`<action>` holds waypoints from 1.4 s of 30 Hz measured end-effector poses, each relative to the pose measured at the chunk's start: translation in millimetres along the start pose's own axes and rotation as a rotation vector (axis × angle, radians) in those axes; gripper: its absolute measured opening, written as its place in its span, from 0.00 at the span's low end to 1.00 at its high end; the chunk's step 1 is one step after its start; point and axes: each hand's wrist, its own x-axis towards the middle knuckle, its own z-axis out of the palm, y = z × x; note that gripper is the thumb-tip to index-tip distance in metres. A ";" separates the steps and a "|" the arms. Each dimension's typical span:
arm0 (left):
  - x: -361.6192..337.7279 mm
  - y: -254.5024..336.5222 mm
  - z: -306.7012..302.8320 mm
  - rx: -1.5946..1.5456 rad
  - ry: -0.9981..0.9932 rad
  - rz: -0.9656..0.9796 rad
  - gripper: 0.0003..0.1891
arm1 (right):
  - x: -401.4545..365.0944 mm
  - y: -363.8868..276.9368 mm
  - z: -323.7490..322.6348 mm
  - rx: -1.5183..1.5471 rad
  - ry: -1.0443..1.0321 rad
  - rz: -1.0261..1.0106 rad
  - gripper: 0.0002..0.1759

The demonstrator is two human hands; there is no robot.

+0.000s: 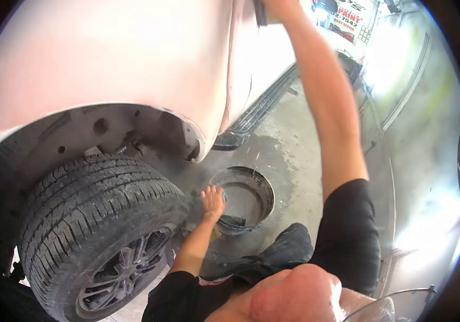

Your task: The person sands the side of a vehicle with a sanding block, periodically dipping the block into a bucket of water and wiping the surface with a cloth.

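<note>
Right hand (279,7) high on the car (106,59), left hand (213,203) at the bucket (266,194)

A dark block (261,13) stands at the far edge of view, up against the car's side near a door seam. The right hand is just beside it, partly cut off by the top of the view; its fingers do not show well enough to tell whether they grasp the block or only touch it.

The left hand is lower and nearer, over the left side of the bucket's rim, back turned up, with its fingers stretched out. A small teal thing (224,196) shows at its right edge; I cannot tell whether the fingers grip it. The bucket is round and dark-walled, grey inside, with a dark flat piece (233,220) at its near side.

Around the bucket, the concrete floor (307,161) has a dark wet patch (278,153) on the far side. Left of it, 1 tyre (101,198) sits under the car's wheel arch, its spoked wheel (125,271) turned to the near side. The car's paint is pale and pinkish. A black step (262,115) runs along its lower edge, into the distance.

Far right, a sign (346,21) carries red letters reading "PAINT". The person's 2 sleeves are black.
</note>
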 end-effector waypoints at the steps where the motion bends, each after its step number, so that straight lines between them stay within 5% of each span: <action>1: -2.0 -1.3 3.7 0.001 -0.005 -0.003 0.19 | -36.6 8.7 17.9 0.000 0.051 -0.039 0.29; 4: 1.6 -0.8 2.4 0.004 0.009 0.010 0.18 | -204.7 -3.0 17.3 0.031 -0.184 0.054 0.41; 6: -3.7 1.8 -6.3 0.011 0.021 0.014 0.15 | -268.1 -6.2 16.6 0.045 -0.115 -0.029 0.41; 13: 1.9 6.9 -9.3 0.033 -0.018 -0.030 0.18 | -202.5 35.7 0.7 -0.097 -0.102 -0.338 0.40; 16: 2.9 5.1 -12.6 -0.029 0.012 -0.028 0.19 | -233.1 4.3 0.4 -0.043 -0.239 -0.046 0.37; 19: 4.0 1.6 -3.6 -0.024 0.024 -0.047 0.18 | -344.3 -4.7 23.5 -0.001 -0.161 -0.013 0.39; 22: 3.4 2.4 -2.3 -0.033 0.082 -0.029 0.18 | -364.4 -5.9 12.0 0.133 -0.198 0.015 0.39; 25: 3.6 -0.7 2.9 -0.030 0.093 -0.008 0.18 | -259.2 -3.4 5.8 0.133 -0.183 0.105 0.32; 26: 2.5 -1.4 6.2 -0.029 0.102 -0.004 0.18 | -225.8 0.1 10.9 0.131 -0.032 -0.007 0.30; 27: 2.2 -1.4 6.3 -0.035 0.094 -0.007 0.18 | -189.7 -18.0 -11.3 0.096 -0.274 0.167 0.31; 29: 2.8 0.0 0.8 -0.047 0.085 -0.005 0.18 | -211.9 -8.8 14.8 0.078 -0.063 0.003 0.27; 31: 3.4 -1.6 -0.8 -0.040 0.071 0.001 0.19 | -282.1 -18.7 12.2 0.147 -0.208 0.132 0.28; 34: 3.7 2.3 -5.1 -0.055 0.052 -0.006 0.19 | -331.1 -9.0 19.3 0.292 -0.125 0.040 0.37; 36: 4.3 -0.2 -9.0 -0.051 0.045 -0.001 0.19 | -298.4 -5.3 10.9 0.264 -0.131 0.002 0.37; 38: 2.5 0.4 -5.1 -0.050 0.051 -0.007 0.19 | -213.6 0.7 15.4 0.187 -0.058 -0.008 0.21; 40: 2.0 -0.9 2.2 -0.038 0.052 -0.013 0.19 | -136.4 -26.4 -16.5 0.175 -0.151 0.158 0.34; 42: 2.0 -2.5 2.6 -0.019 0.047 -0.015 0.20 | -161.3 -4.8 20.1 0.205 0.061 -0.053 0.24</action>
